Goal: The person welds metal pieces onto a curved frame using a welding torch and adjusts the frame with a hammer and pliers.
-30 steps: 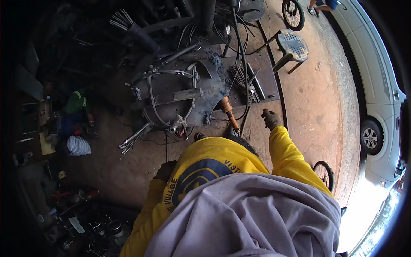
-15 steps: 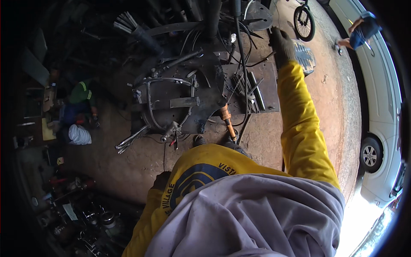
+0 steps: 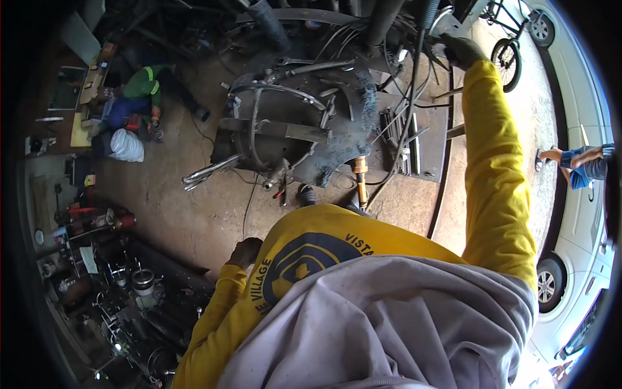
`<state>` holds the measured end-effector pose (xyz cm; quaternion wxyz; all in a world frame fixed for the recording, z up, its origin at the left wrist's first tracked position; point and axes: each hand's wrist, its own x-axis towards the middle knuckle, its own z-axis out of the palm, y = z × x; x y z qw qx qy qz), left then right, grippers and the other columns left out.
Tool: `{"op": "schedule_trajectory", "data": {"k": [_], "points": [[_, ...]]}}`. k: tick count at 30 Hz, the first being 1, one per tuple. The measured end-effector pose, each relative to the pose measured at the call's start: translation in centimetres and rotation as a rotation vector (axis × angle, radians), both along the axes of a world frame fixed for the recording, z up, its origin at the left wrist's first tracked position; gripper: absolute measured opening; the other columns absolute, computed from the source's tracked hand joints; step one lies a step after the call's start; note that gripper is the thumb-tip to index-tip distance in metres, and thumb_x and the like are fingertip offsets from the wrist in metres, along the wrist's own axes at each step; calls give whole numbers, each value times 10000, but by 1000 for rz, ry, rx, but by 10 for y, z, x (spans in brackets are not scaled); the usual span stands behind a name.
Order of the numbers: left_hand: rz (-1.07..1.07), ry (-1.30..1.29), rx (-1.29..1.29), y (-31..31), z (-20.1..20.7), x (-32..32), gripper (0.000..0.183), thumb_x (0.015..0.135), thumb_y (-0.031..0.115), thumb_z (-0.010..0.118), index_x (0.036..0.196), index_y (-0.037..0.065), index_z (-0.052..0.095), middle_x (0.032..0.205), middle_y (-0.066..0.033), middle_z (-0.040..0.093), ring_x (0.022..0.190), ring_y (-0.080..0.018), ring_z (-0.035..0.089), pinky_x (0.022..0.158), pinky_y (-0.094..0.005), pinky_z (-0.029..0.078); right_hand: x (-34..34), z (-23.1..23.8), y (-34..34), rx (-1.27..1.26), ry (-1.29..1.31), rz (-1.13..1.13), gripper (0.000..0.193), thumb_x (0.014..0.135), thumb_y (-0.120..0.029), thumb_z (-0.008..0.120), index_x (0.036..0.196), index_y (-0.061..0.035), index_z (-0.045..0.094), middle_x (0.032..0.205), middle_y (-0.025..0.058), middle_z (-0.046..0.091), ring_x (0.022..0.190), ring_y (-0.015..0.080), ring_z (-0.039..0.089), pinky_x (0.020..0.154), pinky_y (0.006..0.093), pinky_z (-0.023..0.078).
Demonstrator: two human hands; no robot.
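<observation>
My right hand (image 3: 465, 53), in a dark glove, is stretched out to the far right beside dark cables and metal pieces. Its fingers blend into them, so their grip is hidden. Low at my left side is my left hand (image 3: 245, 251), dark and rounded, its fingers not distinguishable. In front of me a frame of bent metal tubes (image 3: 253, 120) lies on a dark metal worktable (image 3: 353, 139), with a flat bar (image 3: 278, 128) across it. From the table's near edge hangs an orange tool (image 3: 360, 170), possibly a welding electrode holder.
Thin metal rods (image 3: 403, 146) lie on the table's right part. A crouching person in green (image 3: 141, 83) is at the left. Machinery (image 3: 142, 285) crowds the lower left. Rightward are a bicycle wheel (image 3: 506, 65), a person in blue shorts (image 3: 586, 167) and a white van (image 3: 576, 214).
The view has shifted, so the table sits further right and more of the left side shows. My right hand has moved to the cables and metal pieces. The left hand now shows more clearly.
</observation>
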<state>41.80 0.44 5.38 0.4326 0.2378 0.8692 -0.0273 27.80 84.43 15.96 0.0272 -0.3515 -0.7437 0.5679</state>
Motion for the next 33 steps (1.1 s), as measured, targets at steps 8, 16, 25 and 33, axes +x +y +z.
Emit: {"op": "schedule_trajectory", "data": {"k": [8,16,25,33], "points": [[139,-25,-99,29,17,-6,270,868,312,646,941,59,707,964,-199,708,977,-410,690,840,-516,560,-16,3,5,491,83,201,392,979,-425,626,909,-51,725,665,-3,577,536,130,516,502,310,441],[-100,107,104,9,-5,-15,253,822,266,716,925,41,662,995,-194,694,942,-408,687,827,-513,557,-14,52,-34,826,121,-112,475,907,-579,561,1107,-197,760,1096,138,734,1043,370,685,925,431,539],[1297,-620,672,-96,-2,-20,268,1005,262,529,1177,71,606,899,-133,665,651,-293,679,506,-396,542,88,89,-99,520,468,-742,318,921,-316,692,1087,-54,765,822,77,754,741,176,684,689,315,524],[843,1237,846,78,297,-86,459,1024,381,564,1200,-34,651,1072,-130,719,902,-235,687,802,-348,544,207,105,-283,476,847,-677,270,1019,-175,581,1021,68,698,747,103,698,522,111,543,500,259,424]]}}
